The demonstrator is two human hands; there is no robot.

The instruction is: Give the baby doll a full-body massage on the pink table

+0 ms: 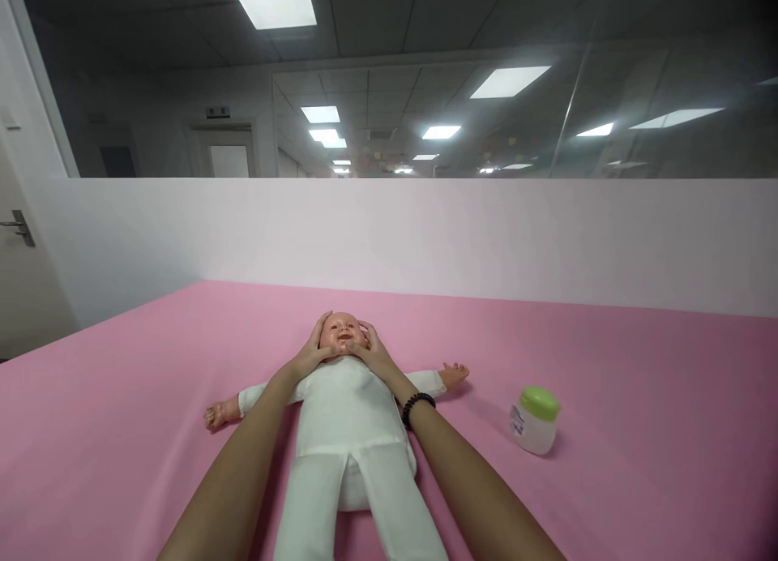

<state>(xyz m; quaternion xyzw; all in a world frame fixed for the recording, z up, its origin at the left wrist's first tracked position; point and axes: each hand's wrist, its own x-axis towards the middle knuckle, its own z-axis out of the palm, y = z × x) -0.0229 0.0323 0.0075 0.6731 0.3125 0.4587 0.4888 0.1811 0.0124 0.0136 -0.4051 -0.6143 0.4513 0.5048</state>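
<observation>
A baby doll in white cloth clothing lies on its back, face up, its arms spread to both sides. My left hand cups the left side of its head, fingers along the cheek and thumb at the chin. On the other side, my right hand holds the head in the same way, thumb at the chin. Both thumbs come close together below the doll's mouth. A dark beaded bracelet circles my right wrist. The lower ends of the doll's legs are out of frame.
A cream jar with a green lid stands to the right of the doll. Pink cloth covers the surface beneath. Behind it rises a white wall with a window above, and a door is at the far left.
</observation>
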